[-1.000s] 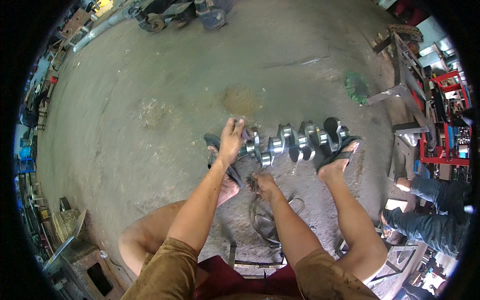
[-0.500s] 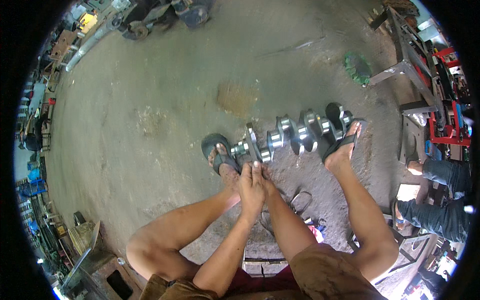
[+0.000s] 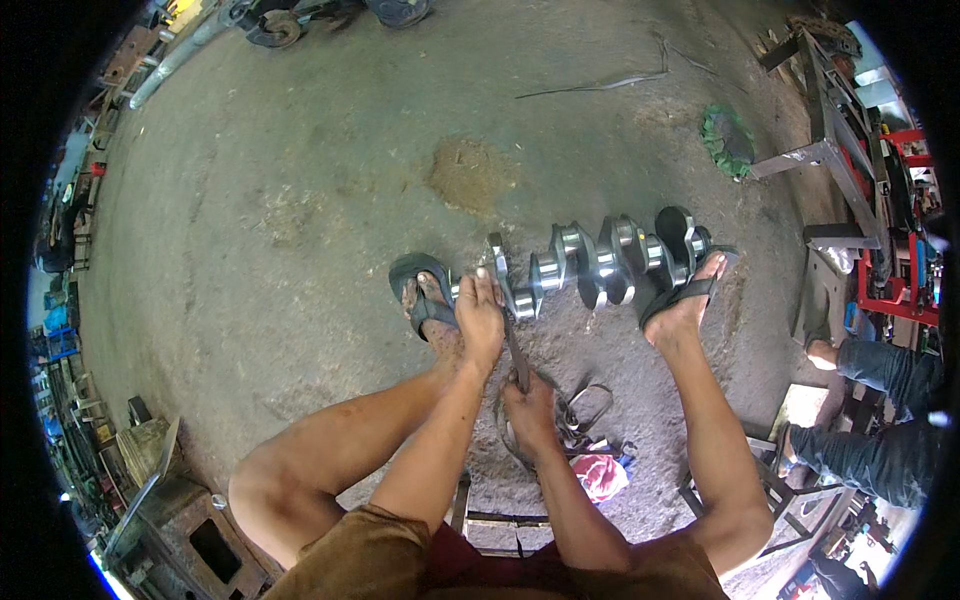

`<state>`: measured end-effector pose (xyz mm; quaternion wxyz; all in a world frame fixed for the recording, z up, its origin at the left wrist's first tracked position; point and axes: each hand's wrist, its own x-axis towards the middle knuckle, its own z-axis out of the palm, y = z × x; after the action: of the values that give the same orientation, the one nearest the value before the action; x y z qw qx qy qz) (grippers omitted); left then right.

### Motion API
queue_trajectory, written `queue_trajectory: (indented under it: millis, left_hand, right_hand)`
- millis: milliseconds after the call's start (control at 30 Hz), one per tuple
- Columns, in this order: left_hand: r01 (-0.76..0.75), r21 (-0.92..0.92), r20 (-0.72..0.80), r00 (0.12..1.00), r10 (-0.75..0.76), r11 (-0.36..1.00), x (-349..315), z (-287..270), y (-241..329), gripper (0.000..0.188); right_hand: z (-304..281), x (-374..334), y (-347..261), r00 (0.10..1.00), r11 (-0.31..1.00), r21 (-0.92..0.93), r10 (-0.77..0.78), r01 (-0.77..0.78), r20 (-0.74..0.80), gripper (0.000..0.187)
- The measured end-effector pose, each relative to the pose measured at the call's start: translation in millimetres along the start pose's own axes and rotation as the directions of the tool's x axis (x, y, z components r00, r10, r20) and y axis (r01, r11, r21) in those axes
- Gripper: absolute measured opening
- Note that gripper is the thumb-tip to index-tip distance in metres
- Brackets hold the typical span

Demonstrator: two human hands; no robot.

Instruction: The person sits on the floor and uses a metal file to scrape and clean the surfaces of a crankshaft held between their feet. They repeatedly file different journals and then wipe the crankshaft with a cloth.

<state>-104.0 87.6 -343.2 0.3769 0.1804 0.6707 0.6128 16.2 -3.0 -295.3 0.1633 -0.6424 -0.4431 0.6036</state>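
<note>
A shiny steel crankshaft [image 3: 600, 265] lies across the floor between my two sandaled feet. My right hand [image 3: 531, 408], nearer to me than the shaft, is closed round the lower end of a narrow dark strip [image 3: 517, 358]. That strip runs up to the shaft's left part, beside my left hand [image 3: 481, 318]. The fingers of my left hand are pressed together at the strip's upper end, over the left end of the shaft, and hide that end. How the strip passes at the shaft cannot be made out.
Dark straps [image 3: 590, 405] and a pink cloth bundle [image 3: 600, 478] lie between my legs. A metal stand [image 3: 820, 155] and a green-rimmed round item [image 3: 728, 142] are at the right. Another person's legs [image 3: 860, 460] show at the far right. A sandy patch [image 3: 472, 175] marks the floor ahead.
My hands, close together before, are now apart. The left has moved up and left onto the shaft's end; the right has drawn back toward me, with the strip now showing between them.
</note>
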Motion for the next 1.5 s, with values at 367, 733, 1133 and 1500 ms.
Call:
queue_trajectory:
  millis: [367,733,1133,1500]
  left_hand:
    - [-0.192,0.398,0.156,0.978,0.140,0.897,-13.1,-10.9,117.9,0.030]
    - [0.104,0.360,0.010,0.993,-0.115,0.927,-63.7,-22.2,33.0,0.040]
    - [0.315,-0.050,0.166,0.938,-0.303,0.948,43.8,-17.8,24.4,0.029]
    - [0.113,0.365,0.127,0.977,-0.170,0.924,-69.8,-28.1,102.5,0.033]
  right_hand:
    - [38.6,94.5,11.9,0.931,0.829,0.451,0.210,-0.332,0.298,0.020]
    - [36.5,57.8,15.1,0.989,0.737,0.660,0.082,-0.144,0.124,0.013]
    - [-4.7,-43.8,-9.6,0.989,0.987,0.059,0.149,-0.149,0.000,0.007]
    - [48.1,79.1,8.0,0.975,0.827,0.562,-0.138,0.017,0.174,0.037]
